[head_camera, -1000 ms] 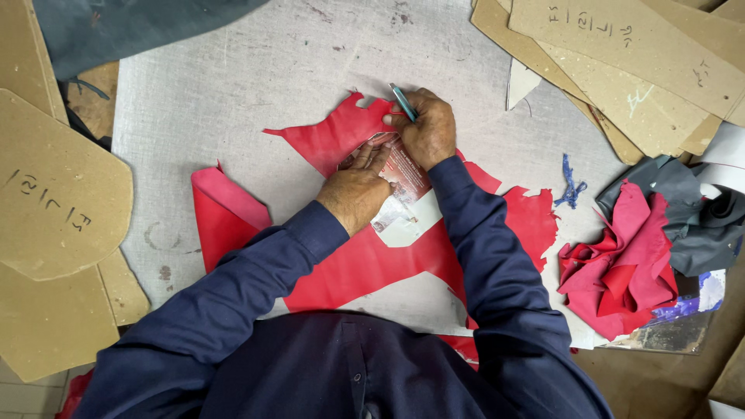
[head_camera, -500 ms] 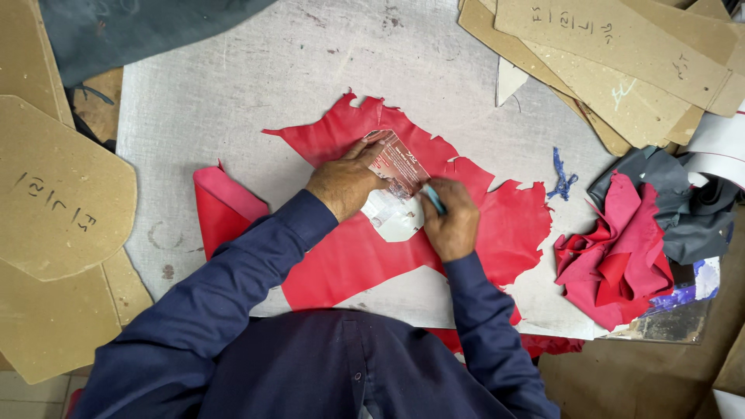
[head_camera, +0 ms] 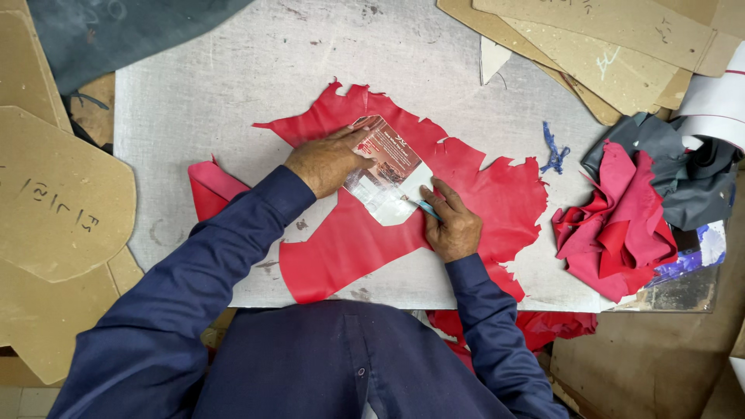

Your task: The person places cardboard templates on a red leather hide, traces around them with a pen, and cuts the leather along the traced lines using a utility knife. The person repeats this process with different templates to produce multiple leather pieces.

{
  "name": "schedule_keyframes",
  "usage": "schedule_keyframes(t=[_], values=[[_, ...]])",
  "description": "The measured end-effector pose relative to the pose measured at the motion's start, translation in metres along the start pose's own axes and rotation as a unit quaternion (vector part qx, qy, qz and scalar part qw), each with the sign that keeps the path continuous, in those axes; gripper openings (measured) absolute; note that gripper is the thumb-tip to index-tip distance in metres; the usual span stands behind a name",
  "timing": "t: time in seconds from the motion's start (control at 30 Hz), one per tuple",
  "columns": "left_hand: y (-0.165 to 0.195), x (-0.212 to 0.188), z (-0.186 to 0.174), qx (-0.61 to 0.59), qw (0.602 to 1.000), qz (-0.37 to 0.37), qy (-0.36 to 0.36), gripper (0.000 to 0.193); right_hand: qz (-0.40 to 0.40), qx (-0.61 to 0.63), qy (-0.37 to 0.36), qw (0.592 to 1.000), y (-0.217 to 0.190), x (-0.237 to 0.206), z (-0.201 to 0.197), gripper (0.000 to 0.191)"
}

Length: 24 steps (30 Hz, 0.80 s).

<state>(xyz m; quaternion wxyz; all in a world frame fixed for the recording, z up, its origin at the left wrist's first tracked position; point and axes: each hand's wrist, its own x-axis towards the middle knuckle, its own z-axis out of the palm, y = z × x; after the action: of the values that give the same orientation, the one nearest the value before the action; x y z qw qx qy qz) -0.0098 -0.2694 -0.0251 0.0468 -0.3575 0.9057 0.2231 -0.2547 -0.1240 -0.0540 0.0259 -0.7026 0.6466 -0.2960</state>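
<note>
A ragged sheet of red leather point(head_camera: 497, 194) lies spread on a grey work board point(head_camera: 233, 85). On top of it rests a small clear plastic template point(head_camera: 388, 172) with a printed red patch. My left hand point(head_camera: 326, 159) presses flat on the template's upper left part. My right hand point(head_camera: 450, 225) grips a thin blue-handled tool point(head_camera: 425, 208) with its tip at the template's lower right edge, on the leather. Both arms wear dark blue sleeves.
Brown cardboard patterns point(head_camera: 58, 194) lie at the left and more cardboard patterns point(head_camera: 613, 39) at the top right. A heap of red and grey leather scraps point(head_camera: 628, 217) sits at the right. A dark blue-grey hide point(head_camera: 116, 31) covers the top left. A blue thread scrap point(head_camera: 552, 149) lies on the board.
My right hand has travelled with the tool from the template's top edge round to its lower right edge. My left hand stays pressed on the template.
</note>
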Motion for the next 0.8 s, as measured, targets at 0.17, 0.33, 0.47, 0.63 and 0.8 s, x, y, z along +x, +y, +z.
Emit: schedule_keyframes(t=[0.17,0.33,0.47,0.63,0.8], values=[[-0.003,-0.001,0.003,0.009,1.0,0.005,0.009,0.053,0.005,0.001,-0.003,1.0,0.001,-0.002,-0.001,0.026],[-0.003,-0.002,0.0,0.009,1.0,-0.008,-0.003,0.059,0.0,-0.015,0.007,1.0,0.0,-0.004,0.0,0.027],[-0.004,-0.003,-0.002,0.001,1.0,0.015,0.016,0.059,0.011,-0.024,0.0,1.0,0.0,-0.004,-0.001,0.025],[-0.014,0.0,0.0,0.0,1.0,0.027,-0.009,0.066,-0.003,-0.017,0.009,1.0,-0.002,-0.007,-0.002,0.027],[-0.024,0.003,0.0,0.027,0.998,0.056,-0.021,0.062,0.002,-0.021,0.007,1.0,-0.005,-0.011,0.001,0.026]])
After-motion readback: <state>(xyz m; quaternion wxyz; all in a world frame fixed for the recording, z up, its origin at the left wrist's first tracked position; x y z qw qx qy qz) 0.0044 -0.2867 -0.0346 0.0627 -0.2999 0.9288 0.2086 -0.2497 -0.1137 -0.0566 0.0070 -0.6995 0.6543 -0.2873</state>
